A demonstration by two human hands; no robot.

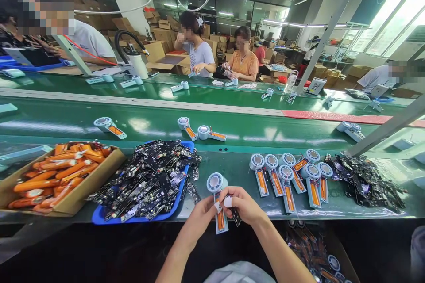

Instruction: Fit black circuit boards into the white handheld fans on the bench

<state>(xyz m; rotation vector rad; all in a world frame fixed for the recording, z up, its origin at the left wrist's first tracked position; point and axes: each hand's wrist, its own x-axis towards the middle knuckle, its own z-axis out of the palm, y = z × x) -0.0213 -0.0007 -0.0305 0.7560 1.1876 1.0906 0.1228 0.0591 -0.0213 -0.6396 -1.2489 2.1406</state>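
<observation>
Both my hands meet just past the near edge of the glossy green bench. My left hand is curled around the pale blue plastic fan shell with the round white grille and orange battery in its handle, thumb and fingers pinched shut on the handle. My right hand is closed on the thin black rectangular circuit board, held against the handle's side; white tape wraps one fingertip on each hand.

Left of my hands: the shallow blue plastic tray heaped with flat black circuit boards, boards spilling over its rim. Further left, the brown cardboard box of smooth orange cylindrical batteries.

Right: the cluster of pale blue fan shells with orange batteries, lying flat and touching one another, then the loose pile of black circuit boards.

Open bench surface lies only in the strip between tray and cluster, right in front of me. Beyond it, the shiny green conveyor belt carries scattered fan shells, well apart.
</observation>
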